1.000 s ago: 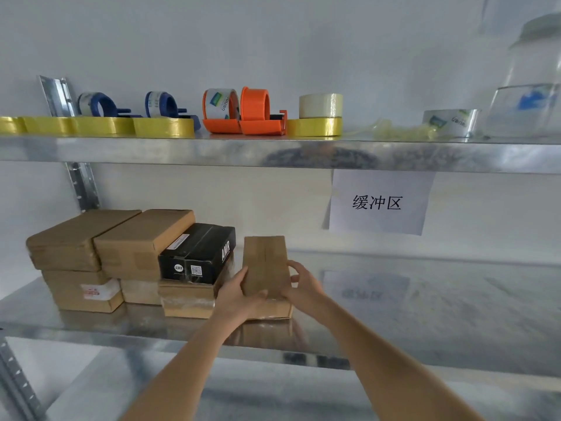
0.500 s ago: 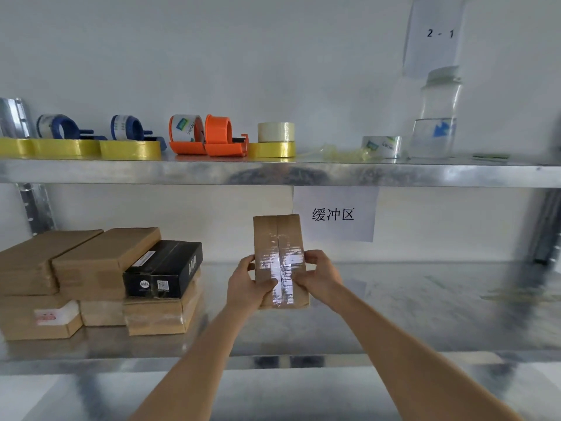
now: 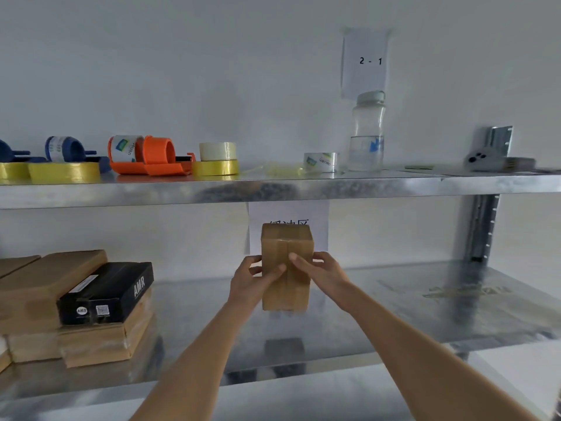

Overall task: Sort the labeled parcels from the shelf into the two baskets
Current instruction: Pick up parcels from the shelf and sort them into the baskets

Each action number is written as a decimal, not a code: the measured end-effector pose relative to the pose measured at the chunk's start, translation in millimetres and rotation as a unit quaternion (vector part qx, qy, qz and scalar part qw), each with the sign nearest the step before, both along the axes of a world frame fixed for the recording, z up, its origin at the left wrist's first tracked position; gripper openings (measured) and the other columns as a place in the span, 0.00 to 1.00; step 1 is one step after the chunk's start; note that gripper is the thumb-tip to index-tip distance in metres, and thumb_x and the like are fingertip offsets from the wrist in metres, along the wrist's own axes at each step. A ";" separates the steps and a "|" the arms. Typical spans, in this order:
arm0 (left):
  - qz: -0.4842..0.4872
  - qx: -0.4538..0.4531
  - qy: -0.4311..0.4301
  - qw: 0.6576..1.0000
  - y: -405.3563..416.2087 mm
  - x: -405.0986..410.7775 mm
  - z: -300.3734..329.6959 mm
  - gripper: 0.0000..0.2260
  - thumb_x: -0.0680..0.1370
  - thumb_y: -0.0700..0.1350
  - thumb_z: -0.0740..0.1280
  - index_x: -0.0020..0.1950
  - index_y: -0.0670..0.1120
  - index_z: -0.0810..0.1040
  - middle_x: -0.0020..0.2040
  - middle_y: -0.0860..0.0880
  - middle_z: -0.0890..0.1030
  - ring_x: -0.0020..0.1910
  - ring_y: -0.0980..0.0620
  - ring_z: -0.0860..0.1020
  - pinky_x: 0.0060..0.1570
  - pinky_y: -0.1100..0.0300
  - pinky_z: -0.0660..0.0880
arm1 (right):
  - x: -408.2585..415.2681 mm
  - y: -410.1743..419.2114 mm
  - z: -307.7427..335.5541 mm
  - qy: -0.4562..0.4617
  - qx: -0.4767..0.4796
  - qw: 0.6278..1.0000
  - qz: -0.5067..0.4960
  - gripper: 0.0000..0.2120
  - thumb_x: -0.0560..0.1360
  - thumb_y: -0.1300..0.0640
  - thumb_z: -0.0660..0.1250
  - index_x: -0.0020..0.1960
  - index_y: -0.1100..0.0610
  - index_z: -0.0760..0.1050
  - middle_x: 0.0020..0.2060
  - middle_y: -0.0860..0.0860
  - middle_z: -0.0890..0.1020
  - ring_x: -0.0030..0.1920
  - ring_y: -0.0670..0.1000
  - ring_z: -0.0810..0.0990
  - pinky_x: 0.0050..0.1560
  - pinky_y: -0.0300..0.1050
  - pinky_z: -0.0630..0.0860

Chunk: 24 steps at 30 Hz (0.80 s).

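Both hands, left hand (image 3: 249, 281) and right hand (image 3: 322, 273), grip an upright brown cardboard parcel (image 3: 286, 265), fingers curled round its sides. It hangs clear above the metal lower shelf (image 3: 394, 314), mid-span. Stacked cardboard boxes (image 3: 91, 344) sit at the shelf's left end.

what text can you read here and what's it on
"2 - 1": white paper sheet on the wall.
"AMR": black cardboard box.
Tape roll prints: too blurred.
White paper sign under the upper shelf: mostly hidden by the held brown cardboard parcel.
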<state>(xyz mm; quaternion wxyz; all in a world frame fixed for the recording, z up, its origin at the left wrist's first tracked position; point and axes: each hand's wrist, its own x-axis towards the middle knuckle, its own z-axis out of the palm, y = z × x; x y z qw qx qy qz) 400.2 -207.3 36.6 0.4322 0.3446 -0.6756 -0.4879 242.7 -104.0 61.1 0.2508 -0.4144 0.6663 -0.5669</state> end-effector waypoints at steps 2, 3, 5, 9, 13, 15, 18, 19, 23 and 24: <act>-0.002 0.015 0.008 1.000 10.4 -15.3 6.6 0.30 0.64 0.67 0.77 0.59 0.53 0.78 0.59 0.53 0.80 0.57 0.53 0.79 0.55 0.56 0.77 | -13.0 11.5 5.2 -0.031 0.000 0.999 -0.009 0.37 0.68 0.25 0.67 0.62 0.52 0.73 0.55 0.47 0.80 0.55 0.45 0.79 0.57 0.44 0.77; -0.006 0.021 0.010 1.000 15.2 -22.2 9.3 0.31 0.63 0.71 0.76 0.57 0.53 0.79 0.57 0.54 0.81 0.56 0.54 0.79 0.57 0.53 0.77 | -21.3 15.2 6.6 -0.027 0.005 0.999 -0.019 0.38 0.67 0.22 0.63 0.61 0.51 0.73 0.56 0.47 0.79 0.57 0.47 0.79 0.62 0.50 0.76; -0.013 0.040 0.004 0.999 23.5 -35.6 14.2 0.34 0.60 0.76 0.71 0.53 0.51 0.79 0.53 0.54 0.82 0.54 0.54 0.80 0.58 0.50 0.78 | -38.1 21.5 8.0 -0.018 0.008 0.999 -0.029 0.33 0.71 0.24 0.62 0.59 0.51 0.73 0.55 0.49 0.80 0.57 0.49 0.80 0.65 0.55 0.76; 0.003 0.048 0.008 0.999 37.0 -61.6 20.0 0.36 0.61 0.77 0.67 0.52 0.48 0.79 0.49 0.49 0.84 0.50 0.49 0.82 0.57 0.47 0.79 | -63.9 42.4 18.4 -0.047 -0.002 0.999 -0.018 0.20 0.76 0.41 0.71 0.61 0.53 0.74 0.53 0.52 0.83 0.53 0.52 0.82 0.66 0.54 0.75; -0.056 0.046 0.031 0.997 52.6 -82.0 23.0 0.27 0.75 0.56 0.74 0.72 0.53 0.72 0.54 0.48 0.84 0.55 0.50 0.81 0.60 0.49 0.77 | -93.3 69.3 25.2 -0.003 0.017 0.999 0.030 0.26 0.77 0.52 0.72 0.70 0.39 0.68 0.54 0.54 0.85 0.55 0.51 0.82 0.61 0.49 0.76; -0.105 0.035 0.019 0.994 61.3 -88.0 24.5 0.30 0.77 0.48 0.73 0.75 0.61 0.65 0.56 0.48 0.84 0.55 0.53 0.80 0.60 0.54 0.76 | -107.7 81.9 24.9 0.023 0.028 0.999 0.037 0.27 0.75 0.57 0.72 0.68 0.36 0.70 0.57 0.58 0.84 0.53 0.50 0.81 0.62 0.50 0.76; -0.167 0.013 -0.006 0.986 73.8 -99.3 21.7 0.30 0.77 0.36 0.73 0.70 0.63 0.69 0.60 0.47 0.81 0.57 0.51 0.81 0.46 0.67 0.77 | -129.7 95.9 20.9 0.064 0.030 0.997 0.036 0.26 0.69 0.60 0.76 0.61 0.38 0.77 0.62 0.54 0.81 0.59 0.49 0.79 0.57 0.46 0.77; -0.176 0.006 -0.009 0.984 78.1 -104.5 20.3 0.30 0.75 0.33 0.73 0.67 0.62 0.72 0.62 0.47 0.80 0.59 0.49 0.80 0.45 0.67 0.78 | -135.1 100.9 20.7 0.064 0.025 0.997 0.038 0.25 0.68 0.59 0.78 0.59 0.39 0.77 0.63 0.52 0.80 0.61 0.48 0.79 0.55 0.44 0.77; -0.148 0.001 -0.007 0.989 100.9 -132.2 16.0 0.22 0.72 0.47 0.79 0.63 0.57 0.76 0.61 0.50 0.80 0.60 0.51 0.78 0.51 0.57 0.82 | -152.4 119.4 18.8 0.043 -0.008 0.999 0.012 0.15 0.74 0.48 0.77 0.58 0.49 0.79 0.61 0.46 0.80 0.58 0.46 0.80 0.50 0.36 0.77; -0.136 0.000 -0.005 0.991 107.0 -139.8 13.8 0.22 0.70 0.54 0.78 0.62 0.57 0.77 0.61 0.51 0.80 0.60 0.52 0.78 0.54 0.55 0.82 | -156.8 124.0 17.6 0.048 -0.012 0.999 0.004 0.13 0.76 0.49 0.75 0.58 0.50 0.78 0.61 0.46 0.80 0.57 0.45 0.80 0.48 0.34 0.78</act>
